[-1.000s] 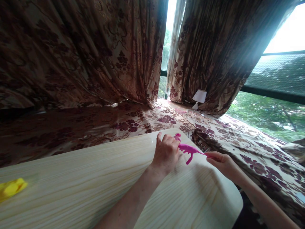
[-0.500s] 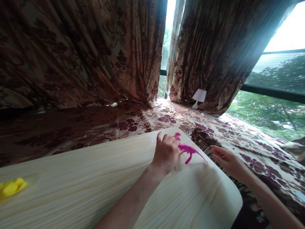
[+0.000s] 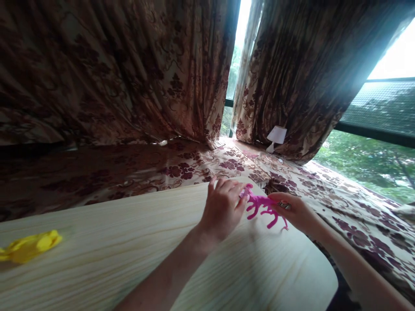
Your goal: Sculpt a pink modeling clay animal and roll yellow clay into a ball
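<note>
A pink toy animal (image 3: 259, 202) with thin legs and a curled tail is held between my two hands above the far right corner of the table. My left hand (image 3: 223, 208) is closed on its head end, with the fingertips partly hidden behind the hand. At the other end, my right hand (image 3: 293, 210) pinches the toy's back near the tail. The toy's legs hang down over the wood-grain tabletop (image 3: 136, 233).
A crumpled-looking yellow object (image 3: 32, 246) lies on the left of the table. Beyond the table edge is a flower-patterned cloth cover (image 3: 181, 170). A small white lamp (image 3: 277, 134) stands in the far corner by patterned curtains (image 3: 201, 77) and windows.
My right hand has moved left and taken hold of the toy's rear part. The toy's tail, straight before, now hangs down curled. The view has shifted slightly left.
</note>
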Demonstrator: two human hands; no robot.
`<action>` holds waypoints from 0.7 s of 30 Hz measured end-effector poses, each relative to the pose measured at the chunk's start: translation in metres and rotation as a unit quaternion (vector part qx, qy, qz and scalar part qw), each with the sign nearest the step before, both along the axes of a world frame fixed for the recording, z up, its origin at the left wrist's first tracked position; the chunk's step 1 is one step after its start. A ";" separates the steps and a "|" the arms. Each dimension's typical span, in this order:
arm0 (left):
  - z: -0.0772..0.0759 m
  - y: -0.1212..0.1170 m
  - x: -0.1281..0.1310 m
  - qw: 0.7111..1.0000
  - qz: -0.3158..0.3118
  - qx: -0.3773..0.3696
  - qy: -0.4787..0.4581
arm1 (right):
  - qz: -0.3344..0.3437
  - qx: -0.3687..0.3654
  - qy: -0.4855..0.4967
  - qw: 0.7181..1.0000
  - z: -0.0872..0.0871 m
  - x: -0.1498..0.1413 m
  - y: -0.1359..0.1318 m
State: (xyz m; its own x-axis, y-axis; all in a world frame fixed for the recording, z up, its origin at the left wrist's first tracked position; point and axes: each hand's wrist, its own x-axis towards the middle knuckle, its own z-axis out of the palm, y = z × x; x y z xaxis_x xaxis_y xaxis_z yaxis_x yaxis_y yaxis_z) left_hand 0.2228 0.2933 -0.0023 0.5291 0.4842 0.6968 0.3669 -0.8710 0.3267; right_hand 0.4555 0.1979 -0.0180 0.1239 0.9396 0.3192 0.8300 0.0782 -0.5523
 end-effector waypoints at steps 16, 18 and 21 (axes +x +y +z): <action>-0.077 0.013 -0.122 0.996 0.002 -0.058 0.072 | 0.013 -0.011 -0.036 0.999 -0.023 0.000 0.015; -0.077 0.012 -0.122 0.996 -0.002 -0.062 0.068 | 0.017 -0.010 -0.037 0.999 -0.023 0.002 0.015; -0.077 0.012 -0.122 0.996 -0.004 -0.065 0.062 | 0.023 -0.017 -0.038 0.999 -0.022 0.003 0.014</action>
